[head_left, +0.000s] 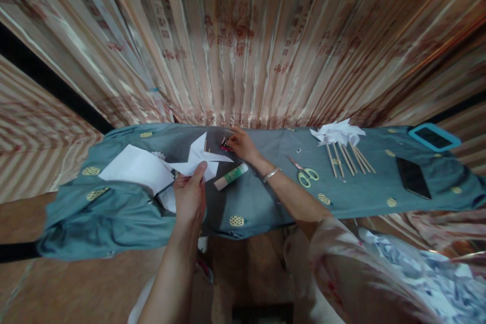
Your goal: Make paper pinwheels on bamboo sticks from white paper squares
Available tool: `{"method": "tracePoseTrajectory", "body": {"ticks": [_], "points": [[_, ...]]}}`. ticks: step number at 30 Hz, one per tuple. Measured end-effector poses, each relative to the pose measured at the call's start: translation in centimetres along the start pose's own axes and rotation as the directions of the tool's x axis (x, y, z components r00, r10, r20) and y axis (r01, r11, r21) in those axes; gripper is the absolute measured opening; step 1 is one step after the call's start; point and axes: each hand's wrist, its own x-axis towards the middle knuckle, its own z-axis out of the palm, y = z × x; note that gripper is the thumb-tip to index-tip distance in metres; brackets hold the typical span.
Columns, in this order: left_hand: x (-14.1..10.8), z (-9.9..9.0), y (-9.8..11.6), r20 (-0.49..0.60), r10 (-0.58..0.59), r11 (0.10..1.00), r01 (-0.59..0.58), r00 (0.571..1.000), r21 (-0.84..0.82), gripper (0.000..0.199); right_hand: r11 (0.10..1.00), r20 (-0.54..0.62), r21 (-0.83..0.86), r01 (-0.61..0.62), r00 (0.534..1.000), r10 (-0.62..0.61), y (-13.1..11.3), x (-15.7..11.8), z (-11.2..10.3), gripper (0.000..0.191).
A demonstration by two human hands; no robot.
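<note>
My left hand (189, 197) pinches a white paper pinwheel (199, 154) with its thumb on the front, holding it a little above the cloth. My right hand (241, 144) is farther back, its fingers bent down onto a small red and dark object (225, 145) whose kind I cannot make out. The fingertips partly cover that object. A glue stick (231, 177) with a green and white label lies on the cloth between my two hands. Right of my right forearm rest green-handled scissors (305, 174), their blades slightly apart.
White paper sheets (136, 169) lie at the left of the cloth-covered table (261, 207). Several finished pinwheels on sticks (339, 136) are bunched at the right. Beyond them are a black phone (413, 177) and a blue-framed tablet (435, 136). A pleated curtain (243, 76) hangs behind.
</note>
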Motion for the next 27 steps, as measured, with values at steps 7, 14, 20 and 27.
{"method": "tracePoseTrajectory", "body": {"ticks": [7, 14, 20, 27], "points": [[-0.8, 0.8, -0.5, 0.029, -0.019, 0.999, 0.02, 0.999, -0.037, 0.035, 0.938, -0.07, 0.331, -0.102, 0.989, 0.132, 0.1, -4.6, -2.2, 0.018], [-1.7, 1.8, -2.6, 0.059, -0.064, 0.998, 0.064, 0.996, 0.004, 0.035, 0.996, 0.032, -0.086, -0.022, 0.999, 0.025, 1.4, -11.8, -6.6, 0.012], [-3.0, 1.9, -4.3, 0.101, -0.105, 0.986, 0.09, 0.989, 0.142, 0.031, 0.964, 0.127, -0.265, -0.011, 0.991, 0.046, 1.8, -16.8, -6.4, 0.012], [-3.4, 2.0, -5.0, 0.104, -0.152, 0.97, 0.129, 0.983, 0.204, 0.027, 0.961, 0.142, -0.272, -0.041, 0.986, 0.083, 1.5, -16.9, -6.6, 0.01]]}}
